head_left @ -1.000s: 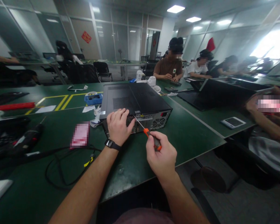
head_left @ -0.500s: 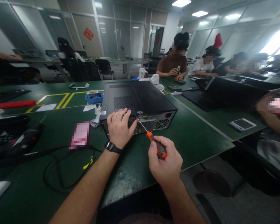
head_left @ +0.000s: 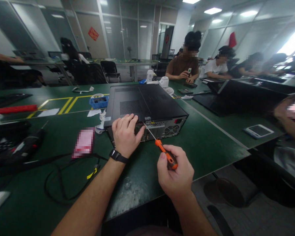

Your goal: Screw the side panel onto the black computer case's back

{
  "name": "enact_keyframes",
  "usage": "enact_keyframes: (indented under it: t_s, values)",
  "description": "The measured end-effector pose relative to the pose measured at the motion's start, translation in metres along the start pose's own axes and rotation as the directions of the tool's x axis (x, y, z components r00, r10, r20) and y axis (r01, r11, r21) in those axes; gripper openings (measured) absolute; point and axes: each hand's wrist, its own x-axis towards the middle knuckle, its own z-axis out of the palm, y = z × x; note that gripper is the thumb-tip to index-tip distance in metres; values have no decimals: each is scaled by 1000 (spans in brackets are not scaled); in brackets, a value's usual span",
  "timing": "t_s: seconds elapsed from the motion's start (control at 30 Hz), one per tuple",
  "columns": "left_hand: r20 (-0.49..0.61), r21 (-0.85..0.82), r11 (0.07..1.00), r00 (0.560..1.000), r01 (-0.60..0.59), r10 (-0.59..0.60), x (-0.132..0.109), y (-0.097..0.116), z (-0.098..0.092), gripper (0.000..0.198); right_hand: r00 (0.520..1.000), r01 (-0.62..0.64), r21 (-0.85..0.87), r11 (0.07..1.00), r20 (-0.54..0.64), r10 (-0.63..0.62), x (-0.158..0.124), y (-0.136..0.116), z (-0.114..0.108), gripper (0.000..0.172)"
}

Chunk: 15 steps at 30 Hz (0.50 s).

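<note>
A black desktop computer case (head_left: 157, 101) lies on its side on the green table, its rear panel with the fan grille facing me. My left hand (head_left: 127, 132), with a black band on its wrist, grips the case's near top edge. Its fingers bend over the top and the thumb reaches down by the rear panel. In my right hand (head_left: 178, 170) is a screwdriver (head_left: 159, 144) with an orange and dark handle, closed in my fingers. The thin shaft slants up to the left, its tip at the rear top edge beside my left thumb. What the tip touches is too small to tell.
A blue tray (head_left: 99, 102) with small parts stands left of the case. Further left lie a pink blurred packet (head_left: 84, 141), black cables (head_left: 61, 183) and a power drill (head_left: 30, 141). Another opened case (head_left: 250, 95) is at right, with co-workers behind. The table's front edge is close.
The screwdriver's handle has turned in my right hand, showing more orange, and my right hand has shifted slightly right. My left hand stays on the case edge. The view has moved a little.
</note>
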Motion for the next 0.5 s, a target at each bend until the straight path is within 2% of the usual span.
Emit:
enact_keyframes:
  t_s: [0.23,0.5]
  values:
    - [1,10,1000,1000,4,-4,1,2,-1,41,999,-8,-51,999,-51,5,0,3,1,14]
    - [-2,9,1000,1000,-2,2,0,2,-1,40,1000,-6,2,1000,4,6,2,1,0,19]
